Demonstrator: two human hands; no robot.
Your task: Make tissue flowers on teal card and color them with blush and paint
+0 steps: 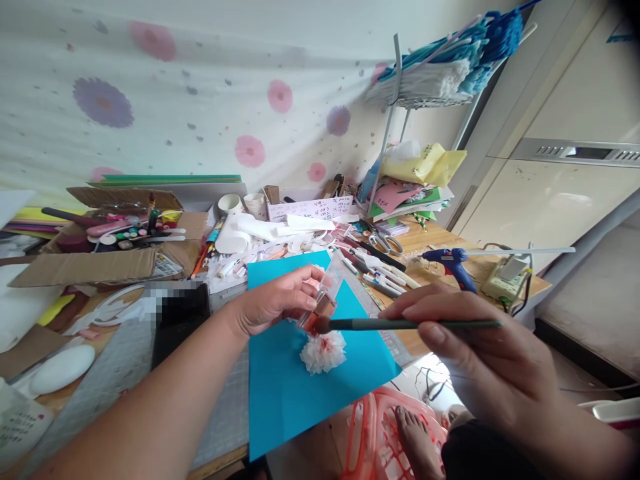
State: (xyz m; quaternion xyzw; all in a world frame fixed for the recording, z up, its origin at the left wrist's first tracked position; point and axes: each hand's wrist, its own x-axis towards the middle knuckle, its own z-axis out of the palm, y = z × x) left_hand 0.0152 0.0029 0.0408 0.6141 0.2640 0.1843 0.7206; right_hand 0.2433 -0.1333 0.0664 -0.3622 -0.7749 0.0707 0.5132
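My left hand [285, 297] grips a small makeup palette [324, 307] with a clear raised lid and orange-brown colour in it. Between the fingers and thumb of my right hand [480, 353] is a makeup brush [380, 325] with a dark green handle. Its brown bristle head touches the lower part of the palette. Just below them, a white ruffled flower [324, 352] with a reddish centre lies on a blue sheet [285, 407]. A bit of pale pink shows behind my left fingers, mostly hidden.
A blue glue gun [453, 265] and scissors [384, 239] lie at the right. A cardboard box [85, 267] of tools stands at the left, near a black device [180, 320]. Paper cups [231, 204] stand at the back. A pink plastic stool [385, 433] is below the table edge.
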